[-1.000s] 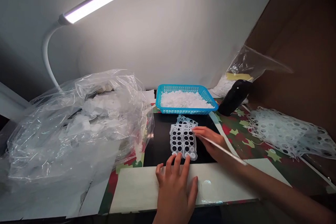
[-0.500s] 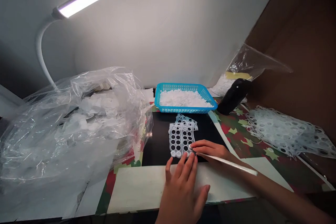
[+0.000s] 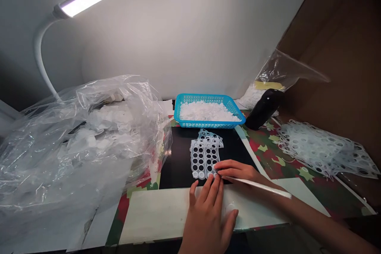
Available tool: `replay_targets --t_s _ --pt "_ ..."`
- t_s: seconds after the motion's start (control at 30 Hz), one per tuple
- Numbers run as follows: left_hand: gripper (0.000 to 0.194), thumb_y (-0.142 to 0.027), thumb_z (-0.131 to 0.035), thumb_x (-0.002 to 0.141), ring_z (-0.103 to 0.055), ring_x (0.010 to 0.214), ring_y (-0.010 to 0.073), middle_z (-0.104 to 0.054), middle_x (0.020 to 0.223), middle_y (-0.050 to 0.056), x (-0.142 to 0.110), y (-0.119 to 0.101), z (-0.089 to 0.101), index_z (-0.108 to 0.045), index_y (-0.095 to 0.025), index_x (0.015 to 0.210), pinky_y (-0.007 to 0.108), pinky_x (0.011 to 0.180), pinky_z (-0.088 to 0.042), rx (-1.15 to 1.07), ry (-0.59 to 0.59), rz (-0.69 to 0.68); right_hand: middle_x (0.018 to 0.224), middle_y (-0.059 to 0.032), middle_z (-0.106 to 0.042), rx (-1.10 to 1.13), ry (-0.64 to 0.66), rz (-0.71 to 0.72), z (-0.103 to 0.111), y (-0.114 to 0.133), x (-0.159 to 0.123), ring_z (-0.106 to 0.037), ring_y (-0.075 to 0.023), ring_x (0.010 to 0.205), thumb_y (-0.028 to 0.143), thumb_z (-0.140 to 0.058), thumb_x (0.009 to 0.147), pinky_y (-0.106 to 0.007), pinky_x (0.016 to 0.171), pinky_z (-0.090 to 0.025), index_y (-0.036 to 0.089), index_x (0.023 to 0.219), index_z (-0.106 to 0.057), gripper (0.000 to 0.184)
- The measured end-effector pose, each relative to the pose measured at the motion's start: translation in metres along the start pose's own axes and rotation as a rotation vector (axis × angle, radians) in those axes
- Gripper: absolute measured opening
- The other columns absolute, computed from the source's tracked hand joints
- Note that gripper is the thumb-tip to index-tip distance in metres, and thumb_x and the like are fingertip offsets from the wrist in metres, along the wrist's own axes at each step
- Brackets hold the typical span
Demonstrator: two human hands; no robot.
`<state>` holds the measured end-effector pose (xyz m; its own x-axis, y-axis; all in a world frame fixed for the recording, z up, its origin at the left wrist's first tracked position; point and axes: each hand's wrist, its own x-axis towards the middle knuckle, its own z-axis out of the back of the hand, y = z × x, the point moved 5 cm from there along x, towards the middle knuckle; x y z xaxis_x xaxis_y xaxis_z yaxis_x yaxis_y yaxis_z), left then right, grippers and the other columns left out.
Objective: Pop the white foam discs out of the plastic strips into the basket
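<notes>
Translucent perforated sheet (image 3: 198, 154) lying on black mat (image 3: 175, 158), mid-table; seeming light, floppy, prob. tearing at thin webs, so best taken by edge. L hand (image 3: 206, 218) resting fingertips on near edge, unclenched; R hand (image 3: 238, 170) touching near-R corner, grip unclear, thin white strip (image 3: 256, 186) alongside.

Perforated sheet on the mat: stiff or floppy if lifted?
The sheet is probably floppy and light: the pile of like sheets at right drapes and curls. Its many holes suggest it could stretch or tear if tugged.
</notes>
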<state>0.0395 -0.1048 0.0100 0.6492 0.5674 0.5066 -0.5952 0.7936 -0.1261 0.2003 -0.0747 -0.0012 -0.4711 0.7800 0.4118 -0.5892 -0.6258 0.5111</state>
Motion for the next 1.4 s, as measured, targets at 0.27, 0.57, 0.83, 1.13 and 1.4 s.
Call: replay_targets --t_s 0.27,0.57,0.83,1.13,1.4 --pt "0.048 -0.047 -0.036 0.098 -0.052 0.121 0.0198 -0.057 0.133 0.003 0.000 0.000 -0.002 -0.055 -0.014 0.128 0.039 0.098 -0.029 -0.016 0.009 0.011 0.123 -0.0092 -0.064 -0.094 -0.061 0.053 -0.004 0.006 0.000 -0.058 -0.0172 0.114 0.024 -0.042 0.100 -0.034 0.097 -0.052 0.021 0.120 -0.061 0.028" --pt "0.048 -0.045 -0.034 0.099 -0.052 0.122 0.0189 -0.053 0.137 0.002 -0.001 -0.001 -0.003 -0.052 -0.016 0.132 0.039 0.092 -0.034 -0.004 0.031 0.025 0.112 -0.0066 -0.069 -0.164 -0.351 -0.084 0.033 -0.002 0.018 -0.065 -0.0196 0.105 0.018 -0.043 0.098 -0.034 0.093 -0.054 0.023 0.113 -0.061 0.024" --pt "0.046 -0.043 -0.037 0.098 -0.051 0.123 0.0196 -0.055 0.135 0.004 -0.001 0.000 0.002 -0.051 -0.014 0.131 0.041 0.100 -0.031 -0.002 -0.017 -0.012 0.114 -0.0064 -0.068 -0.120 -0.284 -0.060 0.043 0.013 0.007 -0.065 -0.0196 0.106 0.015 -0.047 0.096 -0.033 0.092 -0.054 0.024 0.112 -0.060 0.022" --pt "0.041 -0.039 -0.045 0.095 -0.055 0.119 0.0249 -0.063 0.123 0.009 -0.005 0.001 0.001 -0.056 -0.011 0.122 0.049 0.104 -0.037 -0.103 -0.063 0.022 0.118 -0.0091 -0.065 0.059 -0.055 0.053 -0.001 0.018 -0.008 -0.060 -0.0163 0.114 0.014 -0.047 0.097 -0.030 0.096 -0.052 0.019 0.115 -0.058 0.022" --pt "0.040 -0.035 -0.049 0.093 -0.059 0.117 0.0251 -0.064 0.123 0.007 -0.008 -0.001 0.004 -0.056 -0.011 0.124 0.049 0.101 -0.045 -0.098 -0.060 -0.046 0.120 -0.0100 -0.065 0.098 -0.026 0.076 -0.001 0.021 -0.010 -0.060 -0.0174 0.114 0.016 -0.047 0.097 -0.034 0.097 -0.052 0.018 0.116 -0.060 0.023"
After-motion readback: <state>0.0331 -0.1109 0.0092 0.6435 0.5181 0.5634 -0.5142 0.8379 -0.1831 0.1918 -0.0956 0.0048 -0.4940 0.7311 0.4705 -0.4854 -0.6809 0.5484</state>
